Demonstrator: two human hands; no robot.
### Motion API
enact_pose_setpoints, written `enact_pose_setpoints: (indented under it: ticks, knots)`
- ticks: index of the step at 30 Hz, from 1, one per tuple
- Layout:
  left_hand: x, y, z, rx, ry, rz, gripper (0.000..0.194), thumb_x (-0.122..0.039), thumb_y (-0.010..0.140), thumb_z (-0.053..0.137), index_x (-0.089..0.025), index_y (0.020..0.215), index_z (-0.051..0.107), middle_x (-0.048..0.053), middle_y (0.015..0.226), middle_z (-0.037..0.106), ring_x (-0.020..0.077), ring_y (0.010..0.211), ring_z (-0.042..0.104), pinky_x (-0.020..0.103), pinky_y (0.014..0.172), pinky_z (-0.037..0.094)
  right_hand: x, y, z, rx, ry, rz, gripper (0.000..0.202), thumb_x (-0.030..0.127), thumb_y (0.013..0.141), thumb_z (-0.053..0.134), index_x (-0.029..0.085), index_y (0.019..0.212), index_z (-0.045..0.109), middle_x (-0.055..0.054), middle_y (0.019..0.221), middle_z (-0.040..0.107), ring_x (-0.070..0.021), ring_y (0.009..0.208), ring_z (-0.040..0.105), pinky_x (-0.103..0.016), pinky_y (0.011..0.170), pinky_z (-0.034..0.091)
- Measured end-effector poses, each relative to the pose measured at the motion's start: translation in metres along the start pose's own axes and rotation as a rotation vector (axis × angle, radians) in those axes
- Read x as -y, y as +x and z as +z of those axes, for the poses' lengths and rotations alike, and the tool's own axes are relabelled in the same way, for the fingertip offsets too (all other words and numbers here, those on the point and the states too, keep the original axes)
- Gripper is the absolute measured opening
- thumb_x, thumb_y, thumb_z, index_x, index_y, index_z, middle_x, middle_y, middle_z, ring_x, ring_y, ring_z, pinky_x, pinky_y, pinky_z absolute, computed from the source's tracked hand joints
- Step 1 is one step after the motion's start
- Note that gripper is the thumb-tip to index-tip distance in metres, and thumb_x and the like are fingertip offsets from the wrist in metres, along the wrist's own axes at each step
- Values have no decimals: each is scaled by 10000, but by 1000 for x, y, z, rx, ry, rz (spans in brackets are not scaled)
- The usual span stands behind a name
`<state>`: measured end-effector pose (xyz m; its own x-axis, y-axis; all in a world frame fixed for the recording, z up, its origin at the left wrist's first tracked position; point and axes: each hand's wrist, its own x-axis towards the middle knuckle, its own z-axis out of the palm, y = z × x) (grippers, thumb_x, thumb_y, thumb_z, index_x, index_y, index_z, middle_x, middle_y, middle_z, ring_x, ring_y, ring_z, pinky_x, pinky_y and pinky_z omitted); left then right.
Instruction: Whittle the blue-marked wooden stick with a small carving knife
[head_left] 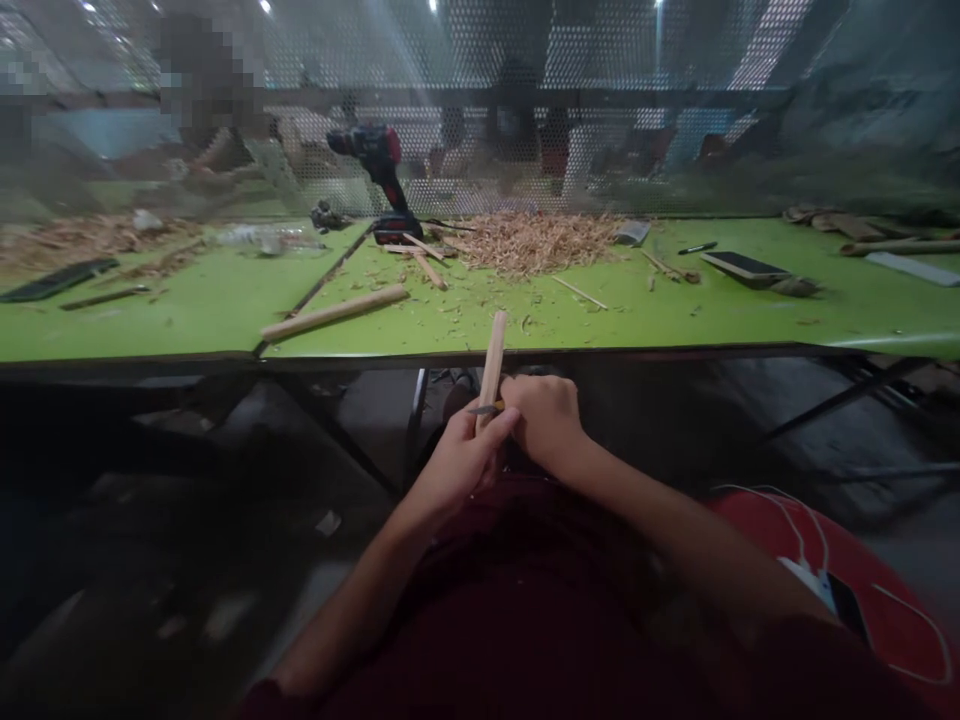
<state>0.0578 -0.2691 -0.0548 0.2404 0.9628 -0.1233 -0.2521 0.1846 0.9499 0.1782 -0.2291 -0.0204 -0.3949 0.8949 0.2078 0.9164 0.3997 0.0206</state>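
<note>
My left hand (469, 445) is closed around the lower end of a pale wooden stick (493, 365), which points up and away from me toward the table edge. In my right hand (547, 415) is a knife (486, 408) with a yellowish part by the fingers; most of its handle is hidden in the fist. Its dark blade lies across the stick just above my left hand. My left thumb reaches over near the blade's back and the right fist.
On the green table (465, 330) are a heap of wood shavings (540, 243), a cordless drill (382, 180), a thick wooden rod (334, 312) and a phone (744, 266). A perforated metal screen (592, 110) stands behind. To my right is a red stool (757, 515) with white cables.
</note>
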Motion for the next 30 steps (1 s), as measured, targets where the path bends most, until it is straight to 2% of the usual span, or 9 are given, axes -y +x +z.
enact_pose_setpoints:
  ticks: [4, 11, 20, 25, 30]
  knots:
    - [-1, 3, 7, -30, 51, 68, 354, -497, 814, 654, -201, 882, 471, -136, 408, 389, 37, 283, 301, 137, 275, 268, -7, -2, -2, -2, -39, -2, 280, 271, 926, 439, 159, 858, 686, -96, 790, 716, -195, 670, 634, -266, 535, 276]
    - [-3, 5, 7, 30, -95, 57, 398, -482, 808, 670, -221, 765, 372, -138, 446, 361, 17, 308, 261, 132, 298, 237, -8, 19, -9, -37, -118, -21, 284, 179, 922, 402, 123, 919, 680, -118, 807, 711, -193, 680, 628, -264, 546, 281]
    - [-20, 6, 2, -60, -60, 108, 382, -437, 803, 683, -228, 756, 367, -135, 434, 338, 25, 311, 261, 144, 301, 202, -8, 50, -24, -119, -190, -144, 327, 123, 903, 383, 96, 956, 705, -155, 803, 710, -211, 716, 639, -277, 603, 342]
    - [-23, 10, -3, -88, -57, 130, 386, -454, 791, 690, -226, 761, 381, -132, 435, 346, 25, 310, 270, 152, 308, 199, -5, 63, -24, -142, -182, -184, 337, 114, 893, 378, 83, 945, 709, -176, 799, 710, -235, 743, 646, -294, 627, 363]
    - [-26, 13, -7, -137, -78, 137, 398, -449, 775, 700, -228, 763, 370, -141, 434, 343, 21, 297, 255, 139, 303, 172, 0, 74, -24, -131, -150, -200, 331, 112, 889, 392, 63, 973, 708, -182, 824, 706, -220, 759, 630, -295, 669, 385]
